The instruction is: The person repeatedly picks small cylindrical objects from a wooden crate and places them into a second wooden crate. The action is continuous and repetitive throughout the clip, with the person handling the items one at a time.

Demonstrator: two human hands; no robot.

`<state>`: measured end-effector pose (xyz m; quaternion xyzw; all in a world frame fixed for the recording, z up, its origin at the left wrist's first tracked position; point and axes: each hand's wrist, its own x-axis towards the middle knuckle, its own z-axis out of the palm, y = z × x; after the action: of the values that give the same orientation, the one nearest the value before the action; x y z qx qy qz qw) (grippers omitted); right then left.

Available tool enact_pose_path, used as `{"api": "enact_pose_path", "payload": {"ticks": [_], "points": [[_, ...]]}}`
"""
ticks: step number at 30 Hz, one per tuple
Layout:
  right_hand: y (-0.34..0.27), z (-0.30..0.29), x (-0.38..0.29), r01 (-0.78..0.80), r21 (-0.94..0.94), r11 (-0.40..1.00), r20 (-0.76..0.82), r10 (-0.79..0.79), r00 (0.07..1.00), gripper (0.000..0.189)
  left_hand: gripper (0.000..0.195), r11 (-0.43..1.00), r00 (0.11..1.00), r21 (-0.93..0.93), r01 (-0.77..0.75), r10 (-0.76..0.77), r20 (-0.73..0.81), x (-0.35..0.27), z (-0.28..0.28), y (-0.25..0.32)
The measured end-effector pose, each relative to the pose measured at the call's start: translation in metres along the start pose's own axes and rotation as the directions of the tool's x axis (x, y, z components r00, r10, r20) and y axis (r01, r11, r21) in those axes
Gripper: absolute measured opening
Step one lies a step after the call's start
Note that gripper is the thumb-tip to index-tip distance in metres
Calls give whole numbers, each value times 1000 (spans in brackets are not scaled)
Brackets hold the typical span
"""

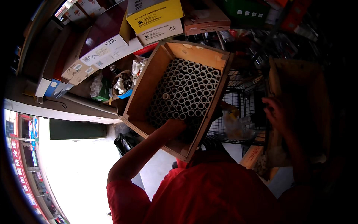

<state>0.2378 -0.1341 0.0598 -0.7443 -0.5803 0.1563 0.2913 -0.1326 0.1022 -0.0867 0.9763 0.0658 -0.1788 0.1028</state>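
Observation:
A wooden crate (145, 84) sits tilted in front of me. Rows of white ring-ended tubular pieces, probably plastic pipe couplings (183, 82), stand on end inside it. One loose coupling (165, 96) appears to rest on top of the others. My left hand (176, 128) reaches in over the near end of the crate, among the nearest pieces. Its fingers are in shadow, so what they hold is hidden. To the right, my right hand (273, 113) is raised with fingers apart and nothing visible in them. It is by the edge of a second, dark wooden crate (275, 77).
Cardboard boxes (107, 51) line the shelf at the back left, beside a yellow box (155, 16). White fittings (120, 86) fill a small container left of the crate. A black wire basket (232, 96) with a plastic bag (233, 126) stands between the crates. Bright doorway light (75, 173) lies left.

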Motion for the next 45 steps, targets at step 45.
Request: {"api": "enact_pose_path", "payload": {"ticks": [45], "points": [[274, -72, -66, -801, -409, 437, -439, 676, 593, 30, 28, 776, 932, -571, 268, -358, -49, 13, -28, 23]]}}
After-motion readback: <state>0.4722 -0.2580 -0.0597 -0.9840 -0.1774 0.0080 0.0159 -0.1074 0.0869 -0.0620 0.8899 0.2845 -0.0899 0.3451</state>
